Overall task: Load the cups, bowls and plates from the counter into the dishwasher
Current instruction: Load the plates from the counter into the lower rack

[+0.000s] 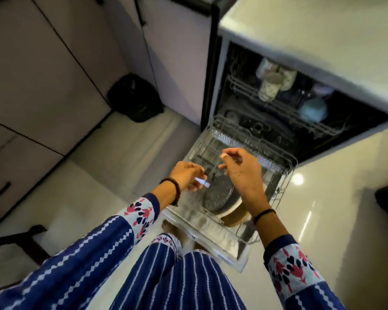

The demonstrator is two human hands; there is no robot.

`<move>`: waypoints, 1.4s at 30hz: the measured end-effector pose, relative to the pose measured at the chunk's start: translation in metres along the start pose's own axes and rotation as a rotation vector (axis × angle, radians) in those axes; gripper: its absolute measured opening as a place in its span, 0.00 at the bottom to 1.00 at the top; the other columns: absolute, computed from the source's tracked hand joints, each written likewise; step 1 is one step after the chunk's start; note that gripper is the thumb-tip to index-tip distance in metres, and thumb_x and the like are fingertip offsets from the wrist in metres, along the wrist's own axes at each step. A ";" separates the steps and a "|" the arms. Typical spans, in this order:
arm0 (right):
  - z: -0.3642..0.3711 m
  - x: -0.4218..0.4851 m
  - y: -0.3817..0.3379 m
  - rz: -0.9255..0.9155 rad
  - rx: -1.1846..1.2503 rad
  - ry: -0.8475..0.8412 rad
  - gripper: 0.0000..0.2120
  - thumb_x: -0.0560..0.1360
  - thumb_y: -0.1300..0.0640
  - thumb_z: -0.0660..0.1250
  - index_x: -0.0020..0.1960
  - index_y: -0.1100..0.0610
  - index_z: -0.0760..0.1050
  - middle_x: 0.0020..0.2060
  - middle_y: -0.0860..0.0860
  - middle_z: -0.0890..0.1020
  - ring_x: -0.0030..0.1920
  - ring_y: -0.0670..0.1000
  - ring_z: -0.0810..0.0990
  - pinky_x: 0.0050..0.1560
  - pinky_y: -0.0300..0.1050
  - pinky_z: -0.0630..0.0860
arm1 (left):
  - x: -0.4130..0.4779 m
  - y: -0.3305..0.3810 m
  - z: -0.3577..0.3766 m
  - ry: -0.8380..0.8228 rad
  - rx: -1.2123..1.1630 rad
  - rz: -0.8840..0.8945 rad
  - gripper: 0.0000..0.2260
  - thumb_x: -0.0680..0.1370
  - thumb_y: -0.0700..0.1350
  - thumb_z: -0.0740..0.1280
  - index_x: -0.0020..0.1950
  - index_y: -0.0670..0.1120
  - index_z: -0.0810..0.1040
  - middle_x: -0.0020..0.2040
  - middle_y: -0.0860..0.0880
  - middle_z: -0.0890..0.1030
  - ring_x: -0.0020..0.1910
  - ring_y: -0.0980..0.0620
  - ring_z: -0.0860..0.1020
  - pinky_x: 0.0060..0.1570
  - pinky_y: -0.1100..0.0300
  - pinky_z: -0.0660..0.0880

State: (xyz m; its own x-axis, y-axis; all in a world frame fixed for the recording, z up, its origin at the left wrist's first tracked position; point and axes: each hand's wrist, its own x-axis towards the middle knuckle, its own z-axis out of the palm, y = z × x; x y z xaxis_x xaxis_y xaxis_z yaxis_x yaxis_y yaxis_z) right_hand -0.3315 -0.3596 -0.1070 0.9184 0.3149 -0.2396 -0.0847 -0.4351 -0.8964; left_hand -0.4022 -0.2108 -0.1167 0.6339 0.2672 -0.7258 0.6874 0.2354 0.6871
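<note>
The dishwasher is open and its lower rack (213, 139) is pulled out over the lowered door. On edge in that rack stand a dark speckled plate (217, 195), a white plate (234, 205) and a tan plate (235, 218). My left hand (185, 175) hovers just left of the plates with its fingers loosely curled. My right hand (242, 171) hangs above them, fingers relaxed, and partly hides them. Neither hand plainly holds anything. The upper rack (251, 91) carries a white patterned cup (269, 86) and a pale blue bowl (313, 109).
The white counter (323, 30) runs above the dishwasher at the upper right. A black bag (134, 97) sits on the floor by the cabinets (43, 74) on the left. A dark chair leg (20, 240) shows at the lower left. Glossy floor lies on both sides.
</note>
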 end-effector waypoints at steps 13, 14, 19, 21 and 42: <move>0.046 0.013 -0.153 -0.157 0.010 -0.233 0.04 0.79 0.57 0.68 0.51 0.56 0.80 0.43 0.51 0.87 0.39 0.50 0.86 0.37 0.40 0.78 | -0.048 0.124 -0.125 0.172 0.213 0.372 0.06 0.80 0.43 0.64 0.52 0.43 0.79 0.43 0.49 0.84 0.34 0.52 0.82 0.29 0.63 0.75; 0.051 0.016 -0.161 -0.167 -0.005 -0.238 0.04 0.79 0.57 0.69 0.51 0.56 0.80 0.42 0.51 0.87 0.39 0.50 0.86 0.38 0.41 0.79 | -0.050 0.127 -0.134 0.177 0.205 0.384 0.06 0.80 0.43 0.64 0.52 0.43 0.79 0.43 0.50 0.84 0.34 0.52 0.82 0.28 0.63 0.75; 0.105 0.040 -0.208 -0.221 -0.050 -0.259 0.03 0.78 0.58 0.70 0.51 0.56 0.80 0.42 0.53 0.86 0.39 0.50 0.86 0.40 0.45 0.81 | -0.040 0.148 -0.204 0.191 0.148 0.412 0.07 0.80 0.44 0.65 0.53 0.42 0.79 0.39 0.52 0.83 0.33 0.52 0.82 0.38 0.57 0.78; 0.141 0.053 -0.227 -0.236 -0.063 -0.262 0.03 0.78 0.58 0.69 0.51 0.56 0.80 0.43 0.54 0.86 0.39 0.51 0.86 0.40 0.44 0.81 | -0.029 0.157 -0.244 0.192 0.135 0.406 0.08 0.80 0.45 0.65 0.53 0.42 0.79 0.40 0.52 0.84 0.33 0.52 0.82 0.43 0.53 0.79; 0.370 0.159 -0.374 -0.217 0.077 -0.211 0.06 0.80 0.57 0.67 0.56 0.55 0.79 0.46 0.51 0.86 0.42 0.50 0.86 0.39 0.38 0.79 | 0.038 0.267 -0.516 0.128 0.101 0.402 0.06 0.81 0.44 0.62 0.54 0.43 0.78 0.44 0.48 0.83 0.36 0.53 0.81 0.33 0.63 0.78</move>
State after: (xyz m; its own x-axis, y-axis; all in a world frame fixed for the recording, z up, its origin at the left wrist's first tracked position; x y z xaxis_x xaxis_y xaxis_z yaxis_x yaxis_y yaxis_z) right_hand -0.2971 0.1656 0.0520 0.8185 0.5649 -0.1046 0.0679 -0.2759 -0.9588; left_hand -0.3777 0.3447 0.0564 0.8137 0.4341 -0.3866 0.4298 -0.0016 0.9029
